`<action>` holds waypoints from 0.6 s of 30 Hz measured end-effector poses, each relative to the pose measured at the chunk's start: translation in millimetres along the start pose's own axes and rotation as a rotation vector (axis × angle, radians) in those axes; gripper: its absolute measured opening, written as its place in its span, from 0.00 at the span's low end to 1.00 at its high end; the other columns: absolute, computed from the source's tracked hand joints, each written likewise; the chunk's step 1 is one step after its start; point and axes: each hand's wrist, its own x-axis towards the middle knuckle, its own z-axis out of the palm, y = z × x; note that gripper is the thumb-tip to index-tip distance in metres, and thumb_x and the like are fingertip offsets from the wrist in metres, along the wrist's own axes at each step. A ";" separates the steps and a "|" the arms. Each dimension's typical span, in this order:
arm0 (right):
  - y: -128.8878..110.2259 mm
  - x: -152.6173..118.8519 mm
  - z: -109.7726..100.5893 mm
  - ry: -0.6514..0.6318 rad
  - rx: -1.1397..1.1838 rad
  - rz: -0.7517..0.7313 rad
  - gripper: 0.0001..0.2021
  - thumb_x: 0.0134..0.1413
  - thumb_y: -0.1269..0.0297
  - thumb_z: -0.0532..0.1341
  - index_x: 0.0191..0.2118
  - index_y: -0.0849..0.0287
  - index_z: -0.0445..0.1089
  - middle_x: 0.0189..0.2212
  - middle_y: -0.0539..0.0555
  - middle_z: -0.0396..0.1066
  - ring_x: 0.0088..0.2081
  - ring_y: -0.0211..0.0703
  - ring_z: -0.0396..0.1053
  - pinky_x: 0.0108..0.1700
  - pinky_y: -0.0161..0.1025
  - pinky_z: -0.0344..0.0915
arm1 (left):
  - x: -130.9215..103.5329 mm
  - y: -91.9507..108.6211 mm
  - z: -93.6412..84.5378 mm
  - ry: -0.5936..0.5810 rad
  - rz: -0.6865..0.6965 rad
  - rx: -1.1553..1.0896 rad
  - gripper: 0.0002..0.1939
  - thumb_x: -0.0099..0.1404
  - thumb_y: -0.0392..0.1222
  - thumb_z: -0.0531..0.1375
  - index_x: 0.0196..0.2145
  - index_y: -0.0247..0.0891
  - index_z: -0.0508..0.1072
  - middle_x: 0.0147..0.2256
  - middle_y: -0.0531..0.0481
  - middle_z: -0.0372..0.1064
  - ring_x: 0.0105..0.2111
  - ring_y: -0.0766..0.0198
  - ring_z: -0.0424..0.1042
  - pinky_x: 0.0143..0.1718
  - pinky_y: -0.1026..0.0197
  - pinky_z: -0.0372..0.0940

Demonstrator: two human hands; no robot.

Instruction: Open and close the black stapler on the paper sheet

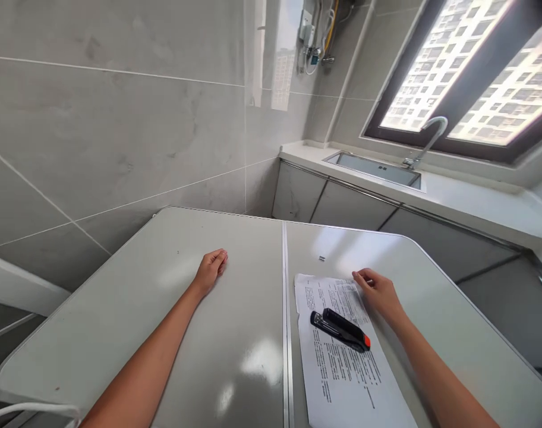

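My left hand (211,270) rests on the left half of the folding table (235,356), its fingers curled into a loose fist with nothing visible in it. On the right half, my right hand (378,290) lies by the top right corner of the printed paper sheets (342,371). Its fingers are curled together, and I see nothing held in them. A black stapler (340,330) with a red end lies slantwise on top of the sheets. Just beyond the paper's upper edge are small staple strips (321,258).
A metal seam (287,321) divides the tabletop. Behind it to the right runs a white counter (471,184) with a sink (373,169) and a faucet (431,139) under a window. A grey tiled wall (119,131) stands along the left and back.
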 end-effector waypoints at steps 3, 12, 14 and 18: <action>19.6 15.3 21.0 0.068 -0.113 0.023 0.22 0.60 0.42 0.56 0.27 0.55 0.68 0.21 0.50 0.67 0.25 0.44 0.64 0.33 0.42 0.61 | -0.8 1.6 -3.8 0.087 -0.017 -0.146 0.22 0.67 0.56 0.59 0.25 0.39 0.59 0.22 0.60 0.42 0.20 0.71 0.42 0.20 0.66 0.41; 20.1 10.6 29.0 0.022 -0.279 -0.098 0.19 0.57 0.45 0.55 0.24 0.52 0.60 0.22 0.51 0.66 0.26 0.48 0.65 0.34 0.45 0.61 | 0.2 -3.3 -3.2 0.077 -0.057 -0.242 0.24 0.68 0.58 0.60 0.26 0.34 0.73 0.21 0.60 0.41 0.19 0.73 0.41 0.21 0.65 0.42; 18.7 9.9 24.8 0.089 -0.252 -0.054 0.18 0.55 0.44 0.56 0.25 0.52 0.63 0.24 0.52 0.68 0.28 0.49 0.68 0.37 0.45 0.61 | -0.8 -2.9 -3.6 0.093 -0.050 -0.217 0.26 0.68 0.59 0.61 0.25 0.33 0.74 0.20 0.60 0.41 0.19 0.73 0.42 0.21 0.64 0.42; 22.5 9.7 15.2 0.179 -0.155 0.134 0.17 0.50 0.44 0.60 0.27 0.53 0.68 0.22 0.50 0.67 0.28 0.47 0.67 0.37 0.44 0.61 | -1.9 -0.1 -3.4 0.105 -0.059 -0.198 0.28 0.67 0.61 0.62 0.22 0.33 0.75 0.20 0.60 0.42 0.19 0.73 0.45 0.21 0.64 0.45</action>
